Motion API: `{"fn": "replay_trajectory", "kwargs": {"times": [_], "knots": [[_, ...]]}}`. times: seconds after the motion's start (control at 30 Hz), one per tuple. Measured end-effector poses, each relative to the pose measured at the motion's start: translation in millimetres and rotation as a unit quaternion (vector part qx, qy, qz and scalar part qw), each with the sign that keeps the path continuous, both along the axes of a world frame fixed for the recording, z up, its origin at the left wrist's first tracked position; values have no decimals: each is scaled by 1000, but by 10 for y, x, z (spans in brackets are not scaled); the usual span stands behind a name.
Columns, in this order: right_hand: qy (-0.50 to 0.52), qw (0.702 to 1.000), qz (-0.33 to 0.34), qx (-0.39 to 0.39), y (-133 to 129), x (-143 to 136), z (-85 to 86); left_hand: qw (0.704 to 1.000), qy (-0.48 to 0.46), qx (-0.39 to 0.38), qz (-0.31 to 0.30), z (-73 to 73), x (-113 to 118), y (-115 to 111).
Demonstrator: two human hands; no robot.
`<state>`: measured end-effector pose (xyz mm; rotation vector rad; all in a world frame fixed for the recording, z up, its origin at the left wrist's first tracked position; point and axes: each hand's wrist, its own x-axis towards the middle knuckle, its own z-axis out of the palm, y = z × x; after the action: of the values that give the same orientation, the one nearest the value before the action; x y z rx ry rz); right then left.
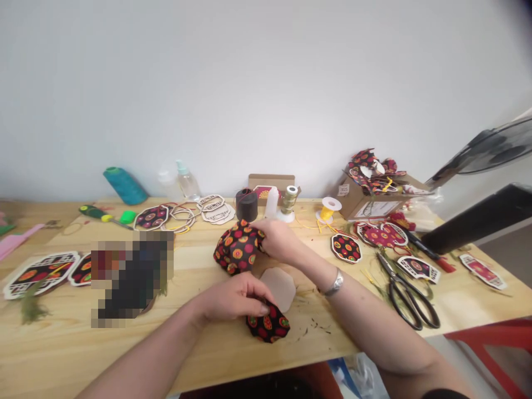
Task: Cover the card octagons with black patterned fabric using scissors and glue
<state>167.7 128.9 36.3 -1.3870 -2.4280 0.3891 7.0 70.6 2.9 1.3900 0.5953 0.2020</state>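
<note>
My left hand (240,296) is closed on the edge of a small black fabric piece (269,327) with red, green and orange round motifs, thumb on top. Farther back, my right hand (279,241), wearing a silver bracelet on its wrist, grips the right side of a larger crumpled fabric (236,249) of similar print. The right fingertips are partly hidden. Between the two hands a pale octagonal board (281,289) lies flat on the table, partly covered by the left hand and the small piece.
Large black scissors (405,288) lie at right among fabric-covered ornaments (346,247). A cardboard box (366,202) heaped with fabric pieces stands behind. Thread spools (328,209), a teal thread cone (124,185), wooden frames (216,210) and a screwdriver (100,213) line the back.
</note>
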Motion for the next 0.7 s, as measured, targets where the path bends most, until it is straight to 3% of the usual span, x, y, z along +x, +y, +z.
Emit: {"fn": "replay_trajectory", "kwargs": {"times": [0.1,0.23,0.3,0.47,0.57,0.7], "knots": [[88,995,-50,15,36,105,129,1000,-19,-13,20,0,12,7],[271,957,-92,34,56,102,213,998,-45,-20,31,17,37,8],[298,949,-102,27,50,43,214,998,-49,-20,29,23,43,5],[146,989,7,-37,-24,-37,167,997,-54,-20,43,17,49,5],[67,996,-38,-49,-87,61,159,997,-54,-4,48,20,54,1],[56,992,-103,-48,-172,274,144,998,-44,20,43,17,65,-19]]}}
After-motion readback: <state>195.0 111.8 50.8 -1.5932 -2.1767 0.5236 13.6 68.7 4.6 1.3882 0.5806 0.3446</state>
